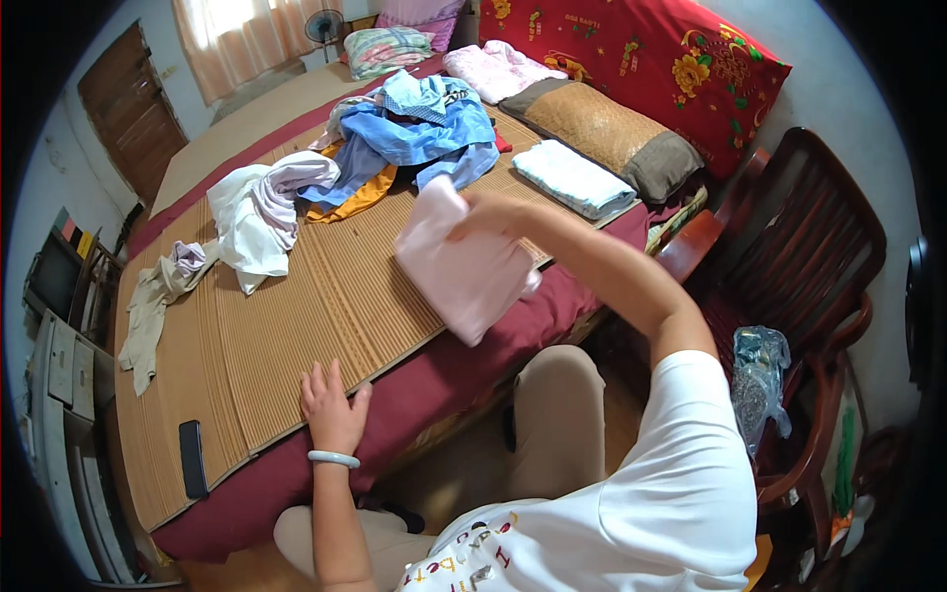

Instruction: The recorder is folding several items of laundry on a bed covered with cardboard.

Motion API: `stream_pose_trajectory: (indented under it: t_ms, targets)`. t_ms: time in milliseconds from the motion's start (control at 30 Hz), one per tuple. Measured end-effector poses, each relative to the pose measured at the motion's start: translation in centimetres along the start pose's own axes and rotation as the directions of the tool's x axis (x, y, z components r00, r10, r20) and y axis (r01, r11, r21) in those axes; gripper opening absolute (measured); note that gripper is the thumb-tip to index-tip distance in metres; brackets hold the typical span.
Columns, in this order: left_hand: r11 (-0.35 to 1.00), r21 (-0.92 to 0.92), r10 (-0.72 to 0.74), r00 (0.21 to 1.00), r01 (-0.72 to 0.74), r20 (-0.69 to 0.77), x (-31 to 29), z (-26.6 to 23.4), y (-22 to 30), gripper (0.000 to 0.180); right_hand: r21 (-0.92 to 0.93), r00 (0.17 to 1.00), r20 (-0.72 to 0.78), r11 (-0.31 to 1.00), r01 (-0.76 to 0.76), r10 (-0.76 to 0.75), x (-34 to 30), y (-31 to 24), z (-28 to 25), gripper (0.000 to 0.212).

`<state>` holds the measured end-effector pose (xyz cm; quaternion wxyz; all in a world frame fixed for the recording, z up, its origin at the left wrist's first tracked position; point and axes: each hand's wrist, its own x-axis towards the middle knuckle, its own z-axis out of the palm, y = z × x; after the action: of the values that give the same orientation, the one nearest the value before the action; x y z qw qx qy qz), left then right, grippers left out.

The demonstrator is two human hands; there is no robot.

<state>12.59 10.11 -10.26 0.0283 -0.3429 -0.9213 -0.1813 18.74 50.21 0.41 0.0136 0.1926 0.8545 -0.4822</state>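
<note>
A pale pink folded garment hangs from my right hand, which grips its upper edge above the near side of the bed. The cloth is slightly blurred and tilted. My left hand lies with fingers spread on the edge of the bamboo mat, holding nothing. Beyond the pink garment is a heap of loose clothes, with a blue shirt on top and an orange piece below. White and pale lilac clothing lies to its left. Right of my right hand sits a folded light-blue cloth.
A beige garment and a black phone lie on the mat's left part. A brown pillow rests by the red headboard cover. At right stands a dark wooden chair with a clear plastic bag.
</note>
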Motion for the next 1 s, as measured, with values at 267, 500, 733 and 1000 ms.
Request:
stream_pose_trajectory:
  t_ms: [267, 500, 733, 1000]
  targets:
    - [0.963, 0.260, -0.123, 0.978, 0.077, 0.167, 0.8, 1.0, 4.2, 0.081, -0.268, 0.939, -0.339, 0.950, -0.161, 0.063, -1.3, 5.0, -19.2, 0.060]
    - [0.953, 0.289, -0.173, 0.946, 0.090, 0.273, 1.2, 1.2, 3.3, 0.087, -0.267, 0.927, -0.319, 0.919, -0.289, 0.199, 0.0, 5.9, -25.4, 0.058]
    - [0.958, 0.272, -0.173, 0.937, 0.090, 0.302, 1.7, 0.7, 3.5, 0.092, -0.057, 0.945, -0.123, 0.948, -0.312, 0.303, 3.0, 9.8, -30.8, 0.064]
    - [0.949, 0.298, -0.197, 0.931, 0.102, 0.308, 3.0, 1.0, 4.0, 0.103, -0.444, 0.748, -0.635, 0.702, -0.557, 0.193, 5.8, 22.1, -29.1, 0.038]
